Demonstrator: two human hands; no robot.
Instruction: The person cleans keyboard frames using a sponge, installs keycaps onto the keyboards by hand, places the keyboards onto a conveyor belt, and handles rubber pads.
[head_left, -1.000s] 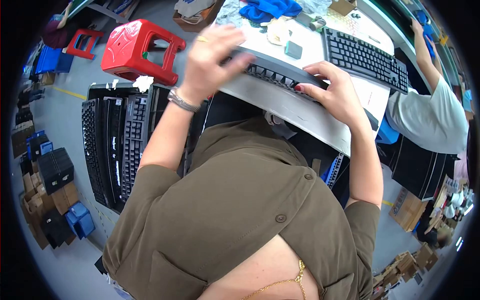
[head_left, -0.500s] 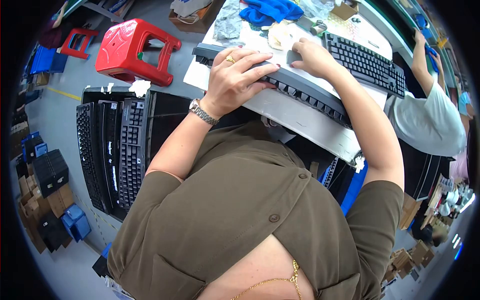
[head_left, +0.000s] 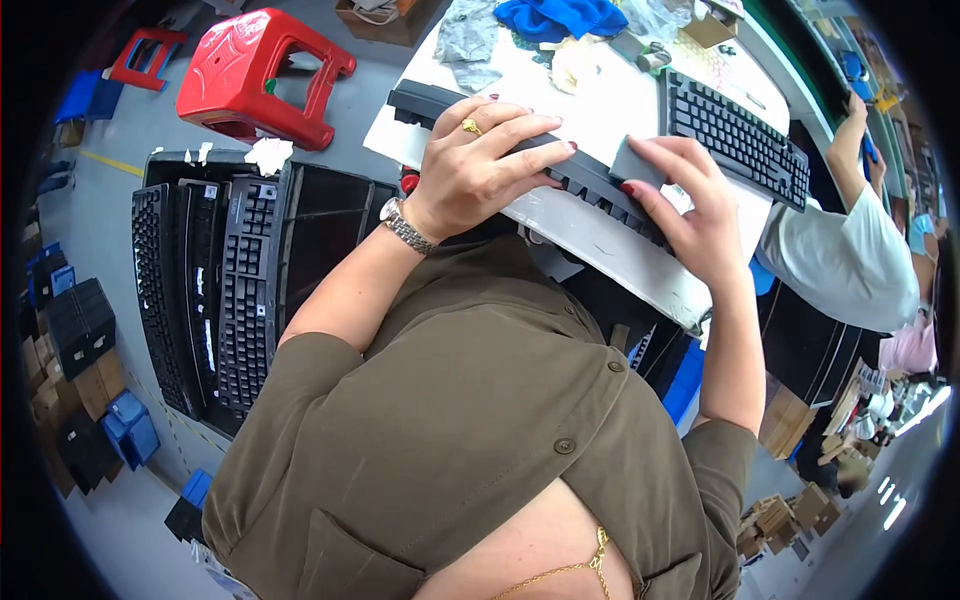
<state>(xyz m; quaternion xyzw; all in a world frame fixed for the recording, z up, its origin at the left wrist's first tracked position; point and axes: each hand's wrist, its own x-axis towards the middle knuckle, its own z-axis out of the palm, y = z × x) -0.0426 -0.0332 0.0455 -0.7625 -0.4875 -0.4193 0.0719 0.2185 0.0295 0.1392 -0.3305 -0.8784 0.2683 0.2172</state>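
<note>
The work looks midway: the right hand [head_left: 695,205] grips a pad [head_left: 630,165] at the keyboard [head_left: 592,172]'s upper edge; what is finished, I cannot tell. The left hand [head_left: 475,165] clasps the keyboard, tipped up along the table [head_left: 625,105]'s near edge, keys toward the person, long axis slanting from far left to near right.

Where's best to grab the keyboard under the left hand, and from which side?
Probably by its uncovered left end, coming from the left and above: the keyboard is long and narrow, and that end juts past the left hand.
</note>
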